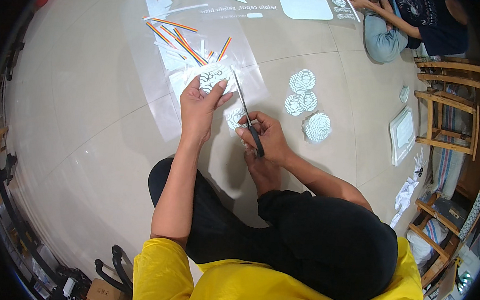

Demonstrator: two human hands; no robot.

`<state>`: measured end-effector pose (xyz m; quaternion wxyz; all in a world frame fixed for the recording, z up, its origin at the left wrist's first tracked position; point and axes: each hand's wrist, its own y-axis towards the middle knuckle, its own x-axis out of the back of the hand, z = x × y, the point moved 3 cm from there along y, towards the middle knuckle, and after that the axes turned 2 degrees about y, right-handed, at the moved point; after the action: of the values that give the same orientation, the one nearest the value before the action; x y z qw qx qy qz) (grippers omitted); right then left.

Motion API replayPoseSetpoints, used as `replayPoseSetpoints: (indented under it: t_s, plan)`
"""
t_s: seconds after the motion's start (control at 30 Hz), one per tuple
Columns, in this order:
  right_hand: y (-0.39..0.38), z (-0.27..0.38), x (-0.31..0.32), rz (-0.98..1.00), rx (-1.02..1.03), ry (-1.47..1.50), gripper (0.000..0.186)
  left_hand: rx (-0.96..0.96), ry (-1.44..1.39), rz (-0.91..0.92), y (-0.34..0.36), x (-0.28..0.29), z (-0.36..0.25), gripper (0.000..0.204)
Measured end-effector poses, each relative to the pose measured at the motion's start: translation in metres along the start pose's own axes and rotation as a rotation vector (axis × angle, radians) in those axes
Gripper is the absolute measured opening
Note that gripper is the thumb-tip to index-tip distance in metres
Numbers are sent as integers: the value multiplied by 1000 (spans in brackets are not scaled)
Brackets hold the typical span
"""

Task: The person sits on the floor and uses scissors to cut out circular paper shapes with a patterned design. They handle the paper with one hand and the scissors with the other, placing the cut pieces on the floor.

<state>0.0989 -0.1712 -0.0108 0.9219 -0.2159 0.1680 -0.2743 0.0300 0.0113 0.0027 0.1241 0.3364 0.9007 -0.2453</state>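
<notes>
My left hand (199, 104) holds up a sheet of white paper (210, 78) printed with a dark wavy pattern, pinched between thumb and fingers. My right hand (267, 136) grips black-handled scissors (246, 114), whose blades point up and to the left, reaching the right edge of that paper. Both hands hover over the pale tiled floor, above my crossed legs in black trousers. Part of a patterned piece (234, 118) shows just below the scissors.
Three round patterned cut-outs (304, 99) lie on the floor to the right. Rainbow-striped paper strips (187, 43) and a clear plastic sheet (160, 98) lie ahead. Another person (407, 23) sits at top right. Wooden chairs (451, 108) and a white tray (402, 133) stand at right.
</notes>
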Motion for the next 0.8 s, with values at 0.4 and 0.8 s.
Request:
replayPoseSetpoints:
  t_s: [0.4, 0.8]
  plan:
    - [-1, 1, 0, -13, -23, 11, 24, 1, 7, 14, 0, -4, -6, 45]
    - [15, 6, 1, -1, -39, 51, 33, 4, 14, 21, 0, -3, -5, 47]
